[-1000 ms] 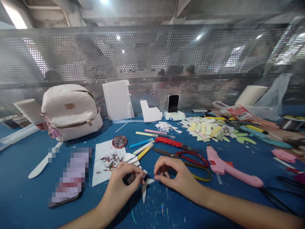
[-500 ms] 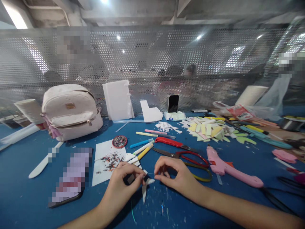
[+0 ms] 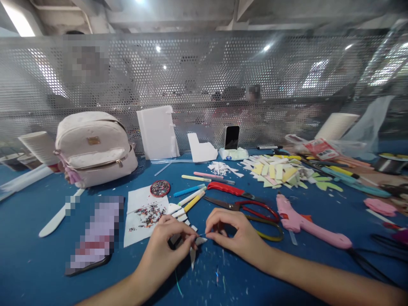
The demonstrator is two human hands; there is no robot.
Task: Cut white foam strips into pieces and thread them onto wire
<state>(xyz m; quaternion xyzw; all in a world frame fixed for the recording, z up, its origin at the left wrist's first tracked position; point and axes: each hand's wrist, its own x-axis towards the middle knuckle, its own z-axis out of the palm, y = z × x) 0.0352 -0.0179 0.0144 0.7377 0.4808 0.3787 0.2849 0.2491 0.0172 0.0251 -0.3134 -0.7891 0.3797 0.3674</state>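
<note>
My left hand [image 3: 165, 246] is closed in a pinch on a small white pointed piece [image 3: 193, 257], whose tips stick out past the thumb. Just right of it, my right hand [image 3: 237, 231] pinches the end of a thin pale strand [image 3: 202, 235] that spans the short gap between both hands. Whether the strand is thread or glue I cannot tell. Beyond my fingers lie small white pieces [image 3: 181, 215], a yellow marker [image 3: 194, 202] and dark-bladed scissors [image 3: 223, 203] with red and olive handles. A white sheet [image 3: 130, 233] with dark and red glitter bits lies left of my left hand.
On the right lies a pink glue gun [image 3: 318, 231] with a black cord. Further back are a red-handled tool [image 3: 225, 188], a pile of paper strips [image 3: 274, 172] and a propped phone [image 3: 232, 138]. A white backpack [image 3: 95, 148] and a purple case [image 3: 98, 229] are at left.
The strand between my hands shows more plainly and my right hand has shifted very slightly left. Both pinches are kept. A person behind the mesh has moved left.
</note>
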